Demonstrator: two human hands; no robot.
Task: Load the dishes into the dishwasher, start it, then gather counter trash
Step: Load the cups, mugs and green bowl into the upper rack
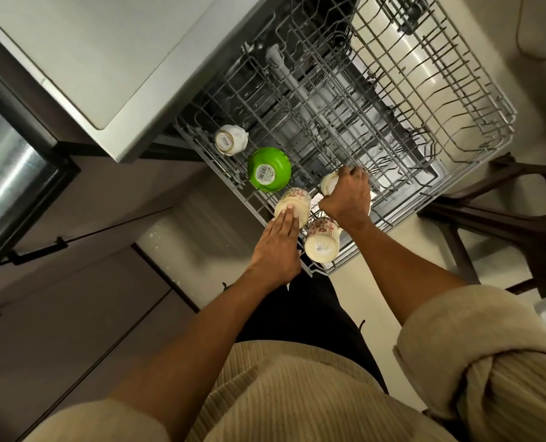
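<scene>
The dishwasher's upper wire rack (345, 129) is pulled out below me. Upside down along its near left edge stand a small white cup (230, 140), a green bowl (268, 169) with a barcode sticker, and two cream mugs with a red flower pattern. My left hand (276, 250) lies with straight fingers on the base of one patterned mug (292, 204). The other patterned mug (322, 239) stands free at the rack's near corner. My right hand (348, 194) curls round a cream cup (329, 183) and holds it on the rack.
The lower rack (456, 90) is also pulled out over the open dishwasher door, to the right. A steel counter (106, 59) overhangs at upper left. Dark cabinet drawers (58, 282) run down the left. A dark wooden chair (520, 218) stands at right.
</scene>
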